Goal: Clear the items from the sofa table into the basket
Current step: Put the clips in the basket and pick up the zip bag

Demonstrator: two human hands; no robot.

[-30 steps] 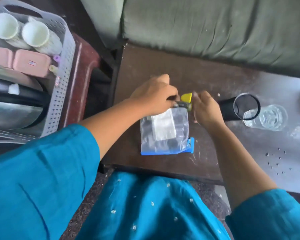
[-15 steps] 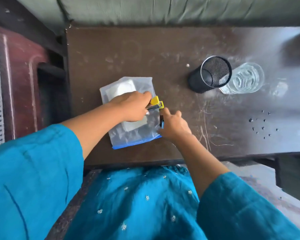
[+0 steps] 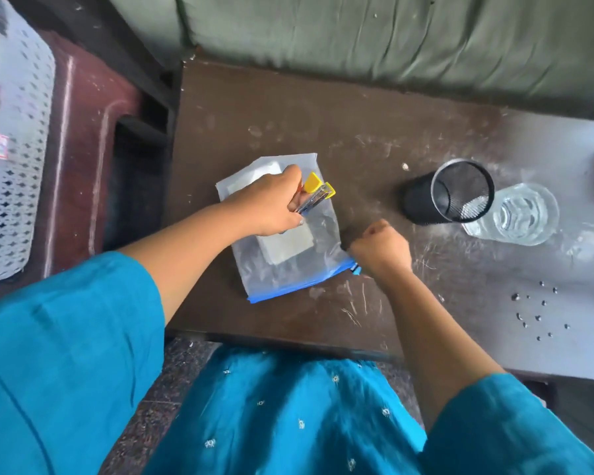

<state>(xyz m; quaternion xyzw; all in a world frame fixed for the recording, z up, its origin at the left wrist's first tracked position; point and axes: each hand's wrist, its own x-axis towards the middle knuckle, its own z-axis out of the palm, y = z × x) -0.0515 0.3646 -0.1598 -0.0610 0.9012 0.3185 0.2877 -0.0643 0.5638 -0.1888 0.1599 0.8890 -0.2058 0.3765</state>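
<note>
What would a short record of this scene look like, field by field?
left hand: grips a yellow stapler over the bag
right hand: fist closed at the bag's blue zip corner
zip bag: flat on the table, white pad inside
still on table: black mesh cup, glass
basket: far left, on a red stool

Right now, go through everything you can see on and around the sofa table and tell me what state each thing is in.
Left hand: shut on stapler.
Stapler: lifted above the bag.
Right hand: closed at the bag's blue edge.
Zip bag: flat on table, white pad inside.
Mesh cup: upright, empty.
Glass: upright.
Basket: left, on stool.
</note>
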